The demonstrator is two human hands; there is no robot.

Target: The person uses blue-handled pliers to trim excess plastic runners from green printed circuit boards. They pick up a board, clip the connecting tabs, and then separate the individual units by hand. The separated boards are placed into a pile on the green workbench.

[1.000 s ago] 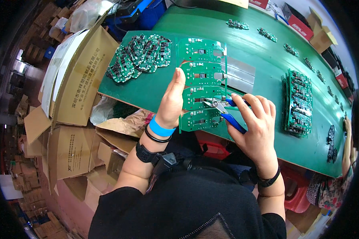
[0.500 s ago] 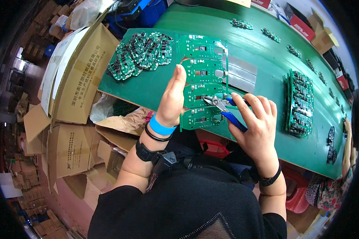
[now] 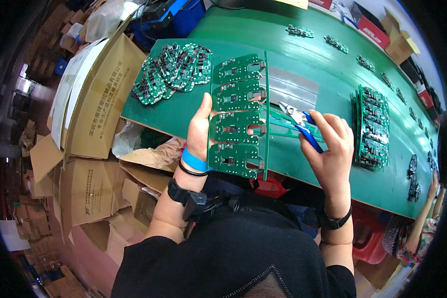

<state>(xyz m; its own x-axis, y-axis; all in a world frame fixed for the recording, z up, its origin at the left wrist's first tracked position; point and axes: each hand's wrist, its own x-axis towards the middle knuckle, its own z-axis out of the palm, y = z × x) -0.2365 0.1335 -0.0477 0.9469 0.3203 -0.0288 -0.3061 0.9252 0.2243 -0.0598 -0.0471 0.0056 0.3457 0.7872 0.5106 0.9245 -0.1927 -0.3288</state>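
Observation:
My left hand (image 3: 199, 133) grips a green circuit board panel (image 3: 235, 119) by its left side, thumb up along the edge and some fingers behind it. The panel is tilted, with several boards joined in a column and a thin rail down its right side. My right hand (image 3: 334, 149) is closed around blue-handled nippers (image 3: 309, 135). Their metal jaws point up and left, apart from the panel's right rail. Under the jaws, thin green board strips (image 3: 283, 123) lie on the table. Beyond them rests a grey ribbed plate (image 3: 293, 92).
A heap of separate circuit boards (image 3: 174, 74) covers the table's left corner. A stack of board panels (image 3: 375, 129) stands at right. Small boards (image 3: 300, 32) line the far side. Large cardboard boxes (image 3: 97, 116) are at left. Another person's hand (image 3: 433, 185) reaches in at far right.
My left hand has brought the panel lower and left and turned it. The nippers have left the panel's boards and moved right with my right hand.

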